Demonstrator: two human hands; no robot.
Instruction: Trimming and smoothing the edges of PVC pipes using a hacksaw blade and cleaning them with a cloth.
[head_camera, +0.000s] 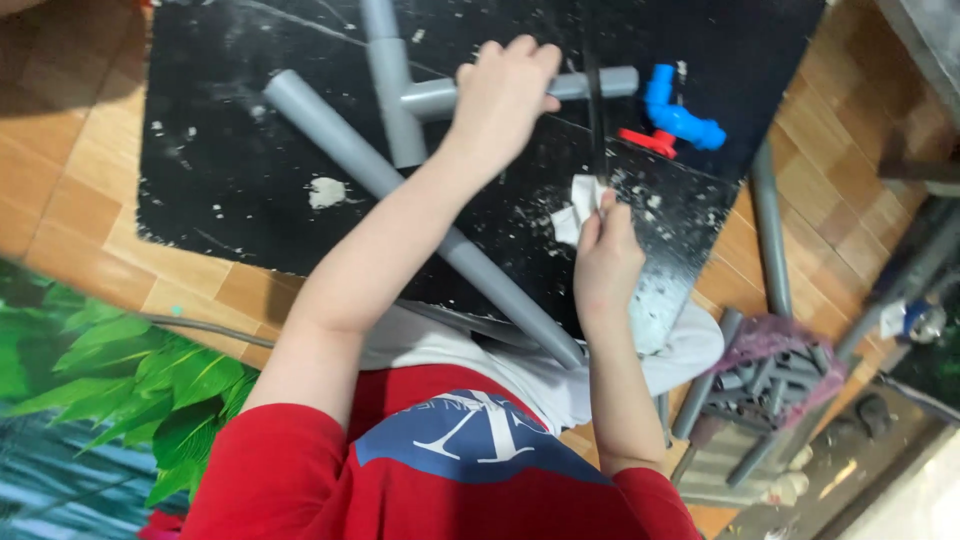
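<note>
My left hand (503, 92) is closed around a short grey pipe (595, 83) that sticks sideways out of a grey tee fitting (392, 92). That pipe ends next to a blue valve (680, 115) with a red handle. My right hand (603, 255) pinches a crumpled white rag (578, 208) together with a thin dark blade (595, 120), which stands across the short pipe just right of my left hand. A long grey pipe (400, 190) lies diagonally under my left forearm. Everything rests on a black board (230, 170) speckled with white dust.
The board lies on a brown tiled floor (80, 180). Another grey pipe (769, 230) lies on the tiles to the right, above a pink bag (775, 345) of grey pipe pieces. A green leaf-patterned surface (90, 390) is at lower left.
</note>
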